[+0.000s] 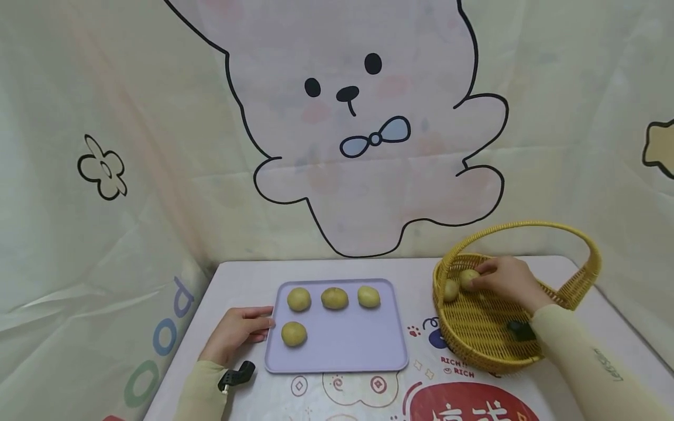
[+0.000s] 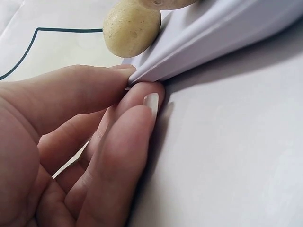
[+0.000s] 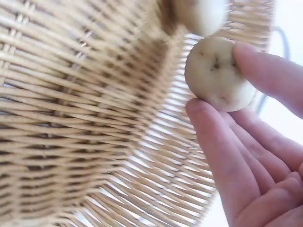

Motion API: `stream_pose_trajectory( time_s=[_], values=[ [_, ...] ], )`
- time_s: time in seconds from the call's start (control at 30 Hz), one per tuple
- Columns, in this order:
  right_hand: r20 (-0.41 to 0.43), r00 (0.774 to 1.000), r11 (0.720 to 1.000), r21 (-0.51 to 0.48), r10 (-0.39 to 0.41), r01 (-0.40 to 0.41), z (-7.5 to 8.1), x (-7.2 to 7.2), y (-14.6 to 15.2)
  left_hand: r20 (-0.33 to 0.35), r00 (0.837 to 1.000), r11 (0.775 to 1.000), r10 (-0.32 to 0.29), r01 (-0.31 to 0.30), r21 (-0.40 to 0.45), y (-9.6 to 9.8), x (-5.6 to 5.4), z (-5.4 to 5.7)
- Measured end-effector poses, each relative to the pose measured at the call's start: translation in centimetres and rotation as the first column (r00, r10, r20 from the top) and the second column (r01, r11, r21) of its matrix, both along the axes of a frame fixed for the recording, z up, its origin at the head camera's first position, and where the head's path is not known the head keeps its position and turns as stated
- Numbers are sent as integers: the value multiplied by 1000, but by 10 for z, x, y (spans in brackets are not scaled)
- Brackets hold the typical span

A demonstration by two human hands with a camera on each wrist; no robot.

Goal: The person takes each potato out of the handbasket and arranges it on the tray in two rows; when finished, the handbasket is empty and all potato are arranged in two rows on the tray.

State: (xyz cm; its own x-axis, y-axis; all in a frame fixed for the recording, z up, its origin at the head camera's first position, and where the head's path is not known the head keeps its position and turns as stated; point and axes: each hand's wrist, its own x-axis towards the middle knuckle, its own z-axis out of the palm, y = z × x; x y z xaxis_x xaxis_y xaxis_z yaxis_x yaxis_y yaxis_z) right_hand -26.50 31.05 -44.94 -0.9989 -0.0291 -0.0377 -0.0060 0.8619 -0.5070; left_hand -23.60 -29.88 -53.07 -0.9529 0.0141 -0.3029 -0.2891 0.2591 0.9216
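Note:
My right hand (image 1: pixel 509 282) reaches into a yellow wicker basket (image 1: pixel 474 330) and pinches a potato (image 3: pixel 218 74) between thumb and fingers. Another potato (image 1: pixel 450 290) lies beside it, against the basket's left side. At the left, my left hand (image 1: pixel 235 332) grips the edge of a pale purple tray (image 1: pixel 355 345); in the left wrist view the fingertips (image 2: pixel 124 78) hold its corner from above and below. On the tray are several potatoes: three form a back row, and one potato (image 1: pixel 293 334) sits in front at the left.
The basket's tall arched handle (image 1: pixel 532 224) rises above my right forearm. Tray and basket stand on a table with a printed white cover (image 1: pixel 368 397). A curtain (image 1: pixel 368 193) with a cartoon bear hangs right behind the table.

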Motion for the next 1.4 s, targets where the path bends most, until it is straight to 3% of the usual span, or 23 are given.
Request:
stream_pose_trajectory(
  time_s=[0.23,0.4,0.6,0.77,1.03,1.17,1.4],
  values=[
    [11,1000,1000,6,11,-11,29,28,-16,-1,1000,1000,13,-13,-13,-8,2,0],
    [7,1000,1000,-3,21,-21,42,52,-31,2,1000,999,32,-31,-15,-14,4,0],
    [23,999,996,-84,45,-43,45,75,-58,-7,1000,1000,28,-28,-5,-19,2,2],
    [64,996,980,-196,55,-41,40,86,-87,-4,1000,1000,27,-27,1,-19,2,2],
    [64,995,912,-407,81,-48,22,86,-150,-10,1000,1000,18,-18,16,-13,0,4],
    [47,992,885,-458,117,-83,6,77,-177,-14,1000,1000,-8,8,11,-9,0,2],
    [39,983,842,-524,177,-131,-21,56,-217,-17,1000,1000,-3,3,21,-4,1,3]
  ],
)
